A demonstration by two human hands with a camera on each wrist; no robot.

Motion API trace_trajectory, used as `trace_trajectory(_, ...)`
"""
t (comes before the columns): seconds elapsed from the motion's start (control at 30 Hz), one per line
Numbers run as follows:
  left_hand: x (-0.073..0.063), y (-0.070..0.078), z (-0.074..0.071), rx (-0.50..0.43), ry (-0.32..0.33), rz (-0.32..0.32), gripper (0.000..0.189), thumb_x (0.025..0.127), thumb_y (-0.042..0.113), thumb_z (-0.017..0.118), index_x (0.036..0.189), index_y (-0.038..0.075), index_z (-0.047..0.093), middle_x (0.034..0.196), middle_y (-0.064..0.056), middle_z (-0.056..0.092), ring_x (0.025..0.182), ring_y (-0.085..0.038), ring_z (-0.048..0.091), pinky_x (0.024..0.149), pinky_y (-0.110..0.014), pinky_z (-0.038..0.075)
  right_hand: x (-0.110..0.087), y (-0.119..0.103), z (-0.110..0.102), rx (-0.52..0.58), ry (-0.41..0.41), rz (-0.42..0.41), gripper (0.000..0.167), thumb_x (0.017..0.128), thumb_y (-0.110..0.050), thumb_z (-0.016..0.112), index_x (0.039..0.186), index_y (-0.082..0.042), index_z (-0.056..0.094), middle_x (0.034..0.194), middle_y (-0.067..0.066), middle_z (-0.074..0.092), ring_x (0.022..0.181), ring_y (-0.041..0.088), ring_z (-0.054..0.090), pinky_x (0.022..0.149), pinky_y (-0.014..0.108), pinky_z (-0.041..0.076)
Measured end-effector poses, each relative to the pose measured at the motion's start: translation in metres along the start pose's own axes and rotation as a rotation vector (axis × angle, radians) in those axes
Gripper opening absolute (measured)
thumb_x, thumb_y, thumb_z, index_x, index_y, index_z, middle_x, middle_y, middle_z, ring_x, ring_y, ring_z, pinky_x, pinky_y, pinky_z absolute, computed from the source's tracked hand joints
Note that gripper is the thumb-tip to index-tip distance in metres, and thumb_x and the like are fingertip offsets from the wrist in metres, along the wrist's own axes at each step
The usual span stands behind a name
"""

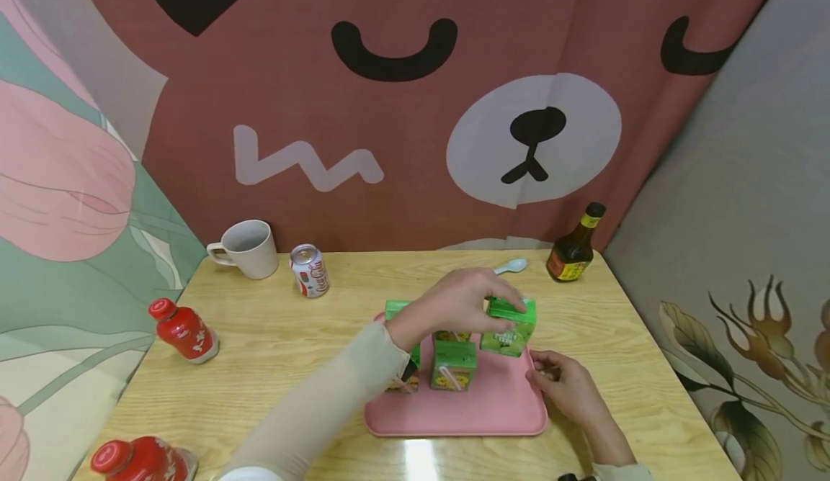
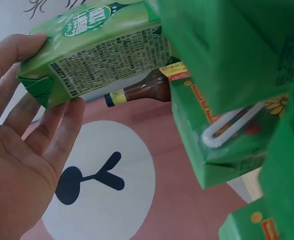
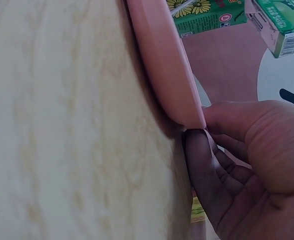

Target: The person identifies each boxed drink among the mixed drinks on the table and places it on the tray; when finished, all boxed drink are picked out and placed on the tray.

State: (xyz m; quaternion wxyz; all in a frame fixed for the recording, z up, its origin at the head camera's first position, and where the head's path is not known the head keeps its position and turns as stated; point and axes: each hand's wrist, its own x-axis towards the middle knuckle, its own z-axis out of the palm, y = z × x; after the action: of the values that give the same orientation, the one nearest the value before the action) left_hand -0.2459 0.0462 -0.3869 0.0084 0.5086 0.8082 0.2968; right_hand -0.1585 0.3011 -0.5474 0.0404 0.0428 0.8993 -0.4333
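Between the thumb and fingers of my left hand [image 1: 463, 301] is a green juice box [image 1: 509, 330], gripped by its top end over the back right part of the pink tray [image 1: 493, 402]. The left wrist view shows this juice box [image 2: 101, 52] tilted, with the fingers on its end. My right hand [image 1: 570, 387] pinches the tray's right rim, thumb above and fingers below in the right wrist view, where the rim [image 3: 172, 75] runs into the grip. Several more green juice boxes [image 1: 454, 366] stand on the tray's left and middle, partly hidden by the left arm.
Behind the tray lie a pale spoon [image 1: 512, 266] and a dark sauce bottle [image 1: 576, 247]. A Coca-Cola can [image 1: 310, 272] and a white mug [image 1: 249, 250] stand at the back left. Two red bottles [image 1: 188, 333] are along the left side. A curtain wall backs the table.
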Motion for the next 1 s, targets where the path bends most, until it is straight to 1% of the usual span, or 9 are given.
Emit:
trace_trajectory(0.1, 0.002, 0.001, 0.005, 0.027, -0.026, -0.048, 0.023, 0.088, 0.036, 0.081, 0.111, 0.034, 0.079, 0.109, 0.028, 0.064, 0.079, 0.001, 0.051, 0.064, -0.018, 0.044, 0.000, 0.000, 0.000, -0.002, -0.005, 0.010, 0.039, 0.093, -0.010, 0.074, 0.129, 0.003, 0.065, 0.101, 0.007, 0.069, 0.084, 0.017, 0.065, 0.066, 0.027, 0.055)
trace_trajectory(0.17, 0.004, 0.001, 0.009, 0.049, -0.035, -0.074, 0.023, 0.087, 0.037, 0.082, 0.110, 0.036, 0.079, 0.102, 0.030, 0.063, 0.075, 0.001, 0.049, 0.060, -0.019, 0.044, -0.001, 0.001, 0.000, -0.003, -0.006, 0.009, 0.039, 0.093, -0.010, 0.074, 0.130, 0.003, 0.065, 0.101, 0.007, 0.068, 0.085, 0.017, 0.065, 0.066, 0.027, 0.055)
trace_trajectory(0.23, 0.006, 0.000, 0.013, 0.066, -0.041, -0.095, 0.024, 0.086, 0.038, 0.082, 0.110, 0.037, 0.079, 0.100, 0.030, 0.063, 0.070, 0.002, 0.049, 0.059, -0.019, 0.043, 0.000, 0.001, 0.000, -0.001, -0.003, 0.002, 0.039, 0.093, -0.009, 0.074, 0.129, 0.003, 0.065, 0.100, 0.007, 0.068, 0.084, 0.017, 0.065, 0.066, 0.027, 0.055)
trace_trajectory(0.43, 0.009, -0.003, 0.026, 0.055, -0.070, -0.191, 0.025, 0.088, 0.037, 0.082, 0.112, 0.036, 0.078, 0.107, 0.023, 0.070, 0.040, 0.001, 0.051, 0.056, -0.018, 0.045, 0.000, 0.002, 0.000, -0.004, 0.004, -0.016, 0.038, 0.093, -0.009, 0.074, 0.128, 0.003, 0.066, 0.099, 0.006, 0.069, 0.084, 0.017, 0.065, 0.066, 0.027, 0.054)
trace_trajectory(0.5, 0.010, -0.004, 0.029, 0.056, -0.079, -0.221, 0.025, 0.088, 0.037, 0.082, 0.113, 0.037, 0.078, 0.108, 0.021, 0.070, 0.037, 0.000, 0.052, 0.056, -0.019, 0.046, 0.000, 0.003, 0.000, -0.007, 0.002, -0.011, 0.038, 0.093, -0.010, 0.074, 0.128, 0.002, 0.066, 0.099, 0.006, 0.068, 0.084, 0.017, 0.064, 0.066, 0.027, 0.054)
trace_trajectory(0.7, 0.013, -0.004, 0.034, 0.082, -0.094, -0.282, 0.026, 0.089, 0.038, 0.081, 0.114, 0.038, 0.077, 0.107, 0.019, 0.071, 0.038, -0.001, 0.053, 0.056, -0.020, 0.047, 0.000, 0.002, 0.000, -0.014, 0.003, 0.003, 0.038, 0.093, -0.010, 0.073, 0.128, 0.002, 0.066, 0.100, 0.006, 0.068, 0.084, 0.017, 0.064, 0.066, 0.027, 0.054)
trace_trajectory(0.77, 0.014, -0.003, 0.035, 0.100, -0.097, -0.291, 0.026, 0.089, 0.037, 0.081, 0.114, 0.037, 0.078, 0.110, 0.019, 0.070, 0.042, 0.001, 0.054, 0.057, -0.019, 0.046, 0.000, 0.002, 0.000, -0.014, 0.002, 0.002, 0.038, 0.093, -0.010, 0.073, 0.128, 0.002, 0.066, 0.100, 0.006, 0.068, 0.084, 0.017, 0.064, 0.066, 0.027, 0.054)
trace_trajectory(0.87, 0.016, -0.002, 0.036, 0.116, -0.104, -0.311, 0.025, 0.088, 0.035, 0.082, 0.113, 0.038, 0.078, 0.113, 0.020, 0.070, 0.060, 0.002, 0.057, 0.059, -0.020, 0.046, 0.000, 0.002, 0.000, -0.008, 0.002, 0.000, 0.038, 0.093, -0.009, 0.073, 0.128, 0.002, 0.066, 0.100, 0.006, 0.068, 0.085, 0.017, 0.064, 0.066, 0.027, 0.054)
trace_trajectory(1.0, 0.018, -0.001, 0.039, 0.132, -0.121, -0.334, 0.026, 0.087, 0.034, 0.083, 0.112, 0.040, 0.078, 0.116, 0.022, 0.068, 0.088, 0.001, 0.057, 0.063, -0.020, 0.046, 0.000, 0.002, 0.001, 0.004, 0.005, -0.003, 0.038, 0.093, -0.008, 0.073, 0.128, 0.002, 0.066, 0.099, 0.007, 0.068, 0.084, 0.017, 0.065, 0.066, 0.026, 0.054)
